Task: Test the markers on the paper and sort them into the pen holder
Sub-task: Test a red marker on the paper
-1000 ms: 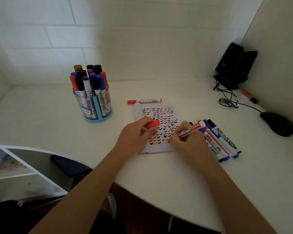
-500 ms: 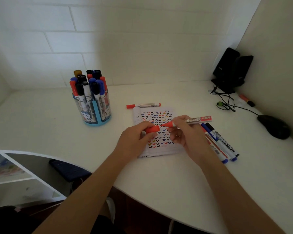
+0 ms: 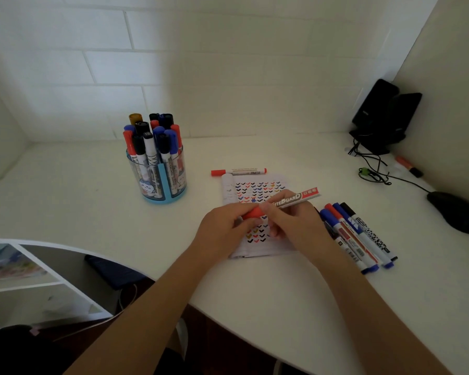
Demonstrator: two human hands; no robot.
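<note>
My right hand (image 3: 295, 223) grips a red whiteboard marker (image 3: 295, 199) by its barrel, held level above the paper (image 3: 257, 193). My left hand (image 3: 222, 231) pinches the marker's red cap (image 3: 253, 213), which sits against the marker's tip end. The paper carries rows of coloured tick marks and lies partly hidden under both hands. A blue pen holder (image 3: 163, 182) packed with several markers stands to the left. Another red marker (image 3: 238, 172) lies just beyond the paper. Several blue, red and black markers (image 3: 355, 234) lie side by side to the right of my right hand.
A black mouse (image 3: 455, 211) rests at the far right, its cable (image 3: 374, 174) running to black speakers (image 3: 382, 117) in the back corner. An orange marker (image 3: 408, 166) lies by the right wall. The desk's curved front edge (image 3: 190, 301) runs below my forearms, with white shelves at lower left.
My right hand lifted the red marker's tip off the paper and turned it level. Both hands came together, and the cap in my left hand now meets the marker's tip.
</note>
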